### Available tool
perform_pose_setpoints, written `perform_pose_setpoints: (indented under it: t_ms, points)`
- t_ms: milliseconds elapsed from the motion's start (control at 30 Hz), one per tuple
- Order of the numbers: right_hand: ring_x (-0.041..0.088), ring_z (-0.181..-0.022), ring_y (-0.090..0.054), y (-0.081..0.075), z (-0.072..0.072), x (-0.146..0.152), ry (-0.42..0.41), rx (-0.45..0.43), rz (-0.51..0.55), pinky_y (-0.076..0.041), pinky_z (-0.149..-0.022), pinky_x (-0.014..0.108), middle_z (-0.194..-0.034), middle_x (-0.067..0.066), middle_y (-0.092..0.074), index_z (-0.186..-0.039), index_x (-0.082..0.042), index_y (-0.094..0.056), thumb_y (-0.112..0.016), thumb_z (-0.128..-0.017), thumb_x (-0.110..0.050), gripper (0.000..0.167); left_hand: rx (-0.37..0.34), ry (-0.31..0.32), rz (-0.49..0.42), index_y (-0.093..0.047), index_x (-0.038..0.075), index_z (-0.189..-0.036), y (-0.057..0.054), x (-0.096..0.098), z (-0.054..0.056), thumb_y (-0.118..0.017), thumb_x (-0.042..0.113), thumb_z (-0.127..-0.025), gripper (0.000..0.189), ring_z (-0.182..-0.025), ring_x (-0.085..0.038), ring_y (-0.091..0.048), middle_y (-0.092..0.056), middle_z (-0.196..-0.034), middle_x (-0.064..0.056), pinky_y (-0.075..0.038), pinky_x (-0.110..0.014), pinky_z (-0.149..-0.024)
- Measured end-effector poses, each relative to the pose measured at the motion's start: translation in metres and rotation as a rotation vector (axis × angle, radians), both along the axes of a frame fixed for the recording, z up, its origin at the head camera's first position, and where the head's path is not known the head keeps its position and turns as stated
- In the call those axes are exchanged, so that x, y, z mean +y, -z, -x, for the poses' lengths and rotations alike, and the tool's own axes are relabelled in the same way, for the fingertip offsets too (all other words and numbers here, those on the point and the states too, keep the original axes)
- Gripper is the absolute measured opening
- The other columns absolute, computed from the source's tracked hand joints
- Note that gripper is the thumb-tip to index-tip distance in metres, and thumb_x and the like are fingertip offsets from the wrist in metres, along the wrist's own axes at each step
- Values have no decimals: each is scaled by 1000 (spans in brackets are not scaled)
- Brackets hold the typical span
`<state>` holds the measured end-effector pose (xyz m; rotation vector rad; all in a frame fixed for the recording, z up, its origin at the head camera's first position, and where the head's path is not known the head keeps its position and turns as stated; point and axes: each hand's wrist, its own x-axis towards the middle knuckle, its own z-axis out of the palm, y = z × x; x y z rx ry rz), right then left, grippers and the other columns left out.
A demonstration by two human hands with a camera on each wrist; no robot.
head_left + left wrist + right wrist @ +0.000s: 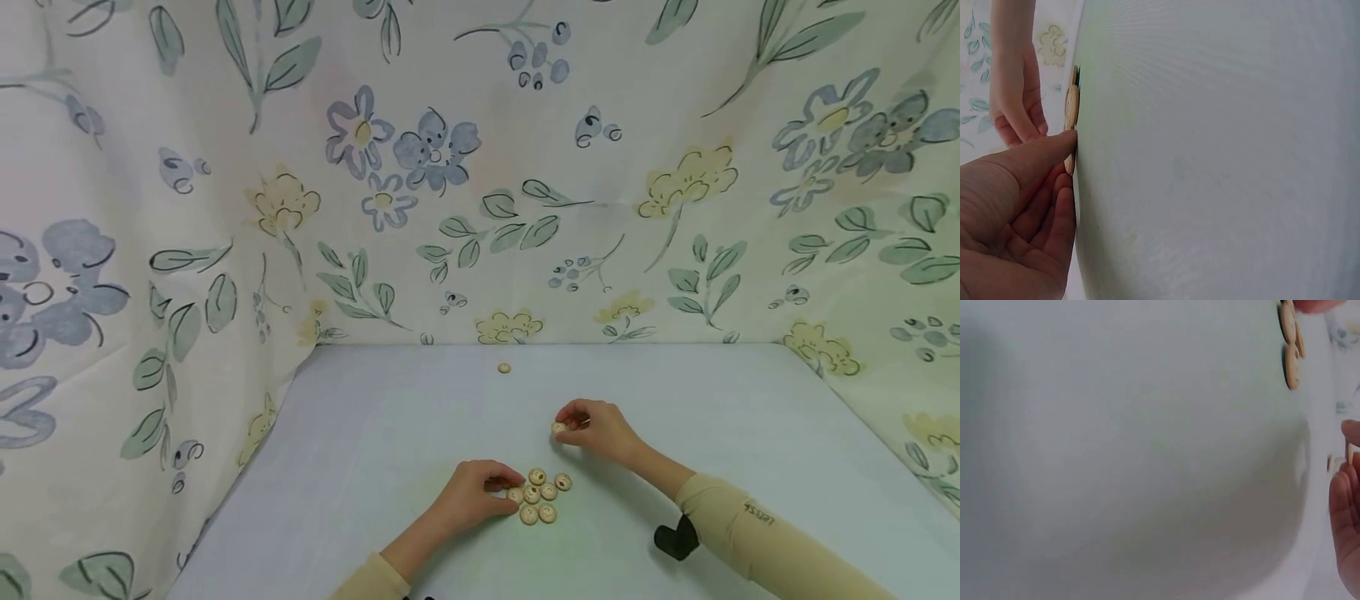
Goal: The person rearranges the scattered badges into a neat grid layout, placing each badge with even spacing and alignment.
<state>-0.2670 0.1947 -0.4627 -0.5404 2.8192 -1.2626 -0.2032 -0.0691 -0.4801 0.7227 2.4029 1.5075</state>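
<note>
Several small round wooden discs with dark marks lie in a cluster on the white table; one disc (548,512) is at its near edge. At the cluster's left side my left hand (474,493) pinches a disc (515,496) between thumb and fingers; the left wrist view shows the thumb across that disc (1070,164). Farther back and to the right, my right hand (600,429) pinches another disc (558,427) by its edge. That hand (1349,506) appears only partly in the right wrist view.
A lone disc (504,367) lies near the table's (390,417) back edge. Floral cloth (450,275) hangs behind the table and along both sides. A black device (677,539) is attached beneath my right forearm, below the tan sleeve (757,529).
</note>
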Motion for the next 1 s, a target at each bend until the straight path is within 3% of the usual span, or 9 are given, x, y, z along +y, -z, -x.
perform_pose_setpoints:
  t_ms: [400,733,1000]
  points:
    - [13,-76,-58,-8,48,-10,105,-4,-10,-47,-66,29,-80,-2,-65,-94,-8,-70,-80,-80,-20,21,-2,-1,10,-74,7,-100,-1,-1,-1,-81,5,-76,25,-92,-13,-63,-72,-99,0,-53,-24,-84]
    - [16,-76,-57,2,80,-14,152,-17,-47,-46,-66,29,-82,1,-65,-94,-6,-70,-80,-81,-20,21,-4,-6,13,-75,8,-100,5,-1,1,-81,6,-76,25,-90,-7,-62,-71,-98,4,-52,-21,-83]
    - [20,-81,-57,3,102,-19,210,-47,-36,-46,-69,31,-87,6,-65,-97,-2,-68,-78,-82,-18,24,8,-3,-1,-75,6,-100,2,-1,1,-81,5,-76,25,-90,-6,-62,-71,-98,2,-52,-20,-83]
